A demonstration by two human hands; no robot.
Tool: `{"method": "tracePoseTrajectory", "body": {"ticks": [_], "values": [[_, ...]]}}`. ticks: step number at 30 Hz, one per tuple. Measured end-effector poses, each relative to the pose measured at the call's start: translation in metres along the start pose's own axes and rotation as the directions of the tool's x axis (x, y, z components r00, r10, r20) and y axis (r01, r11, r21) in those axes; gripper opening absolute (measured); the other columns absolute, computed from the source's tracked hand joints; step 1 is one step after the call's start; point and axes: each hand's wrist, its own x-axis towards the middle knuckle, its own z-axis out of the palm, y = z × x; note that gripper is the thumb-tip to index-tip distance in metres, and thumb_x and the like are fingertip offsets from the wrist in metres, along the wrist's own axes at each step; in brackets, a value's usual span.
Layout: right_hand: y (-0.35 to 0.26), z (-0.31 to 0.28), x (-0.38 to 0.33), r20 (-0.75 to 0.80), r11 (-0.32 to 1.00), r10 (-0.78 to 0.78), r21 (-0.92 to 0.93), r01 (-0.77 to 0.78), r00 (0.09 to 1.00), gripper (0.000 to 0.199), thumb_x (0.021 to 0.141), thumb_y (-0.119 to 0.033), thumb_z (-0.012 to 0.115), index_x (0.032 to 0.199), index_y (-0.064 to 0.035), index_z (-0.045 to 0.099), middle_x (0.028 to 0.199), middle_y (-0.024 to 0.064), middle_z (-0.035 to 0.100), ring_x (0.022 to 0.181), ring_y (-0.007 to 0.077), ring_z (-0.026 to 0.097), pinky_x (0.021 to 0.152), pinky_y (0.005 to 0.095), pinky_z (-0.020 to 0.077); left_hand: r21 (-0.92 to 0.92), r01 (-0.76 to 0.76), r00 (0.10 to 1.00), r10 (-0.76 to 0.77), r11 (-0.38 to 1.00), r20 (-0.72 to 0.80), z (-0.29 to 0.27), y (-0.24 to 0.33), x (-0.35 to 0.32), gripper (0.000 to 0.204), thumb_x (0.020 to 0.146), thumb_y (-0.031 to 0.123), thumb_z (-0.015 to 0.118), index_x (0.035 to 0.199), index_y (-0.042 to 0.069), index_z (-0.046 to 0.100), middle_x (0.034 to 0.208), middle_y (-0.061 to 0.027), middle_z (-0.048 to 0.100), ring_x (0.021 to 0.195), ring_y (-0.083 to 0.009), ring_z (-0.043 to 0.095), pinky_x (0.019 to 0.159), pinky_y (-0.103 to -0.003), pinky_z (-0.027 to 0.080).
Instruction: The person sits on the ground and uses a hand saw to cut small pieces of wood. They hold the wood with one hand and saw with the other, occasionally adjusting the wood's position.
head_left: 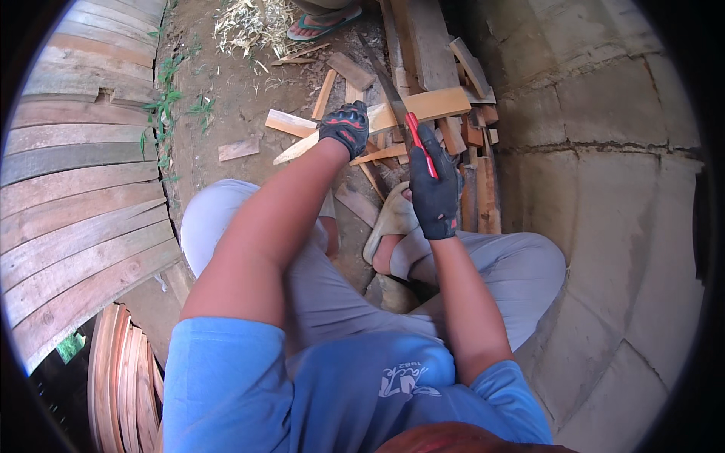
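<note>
My left hand (345, 130), in a black and red glove, is closed over a pale wooden board (434, 106) that slants across in front of me. A hand saw (377, 63) with a red handle is gripped in my right hand (438, 189), also in a black glove. Its long dark blade points away from me and crosses the board just right of my left hand. Whether the teeth are in the wood cannot be made out. Several offcuts lie beneath and around the board.
Long planks (430, 45) are stacked at the far right beside a grey block wall (604, 181). Pale wood shavings (249, 30) lie on the dirt ahead, near another person's sandalled foot (321, 24). A plank wall (83, 166) runs along the left, with curved wooden strips (121, 377) below it.
</note>
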Motion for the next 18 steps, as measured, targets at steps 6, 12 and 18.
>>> {"method": "tracePoseTrajectory", "body": {"ticks": [6, 12, 18], "values": [[-0.006, -0.002, 0.002, 0.012, 1.000, 0.026, 0.007, -0.026, 1.000, 0.045, 0.107, -0.021, 0.060, 0.148, -0.0022, 0.061, 0.140, 0.0223, 0.069, 0.131, 0.0350, 0.067, 0.108, 0.0420, 0.0520, -0.055, 0.066, 0.996, -0.069, 0.996, -0.053, 0.012, -0.001, 0.005, 0.026, 0.096, 0.018, 0.058, 0.118, 0.005, 0.061, 0.120, -0.0227, 0.074, 0.110, -0.0395, 0.074, 0.092, -0.052, 0.059], [-0.045, -0.023, -0.022, 0.040, 0.977, 0.211, -0.035, -0.209, 0.977, 0.042, 0.107, -0.017, 0.064, 0.147, -0.0047, 0.064, 0.141, 0.0197, 0.070, 0.130, 0.0298, 0.068, 0.108, 0.0389, 0.0520, -0.093, 0.084, 0.991, -0.093, 0.992, -0.092, 0.022, -0.002, 0.015, 0.029, 0.097, 0.018, 0.057, 0.121, 0.005, 0.066, 0.118, -0.0206, 0.075, 0.110, -0.0371, 0.075, 0.092, -0.050, 0.060], [-0.046, -0.046, -0.063, 0.019, 0.975, -0.006, -0.221, 0.010, 1.000, 0.043, 0.104, -0.015, 0.067, 0.146, -0.0038, 0.065, 0.140, 0.0191, 0.071, 0.128, 0.0278, 0.070, 0.107, 0.0390, 0.0521, -0.160, 0.109, 0.990, -0.122, 0.981, -0.074, 0.032, 0.021, 0.025, 0.030, 0.096, 0.017, 0.058, 0.122, 0.006, 0.068, 0.120, -0.0198, 0.075, 0.113, -0.0369, 0.074, 0.094, -0.049, 0.060]]}}
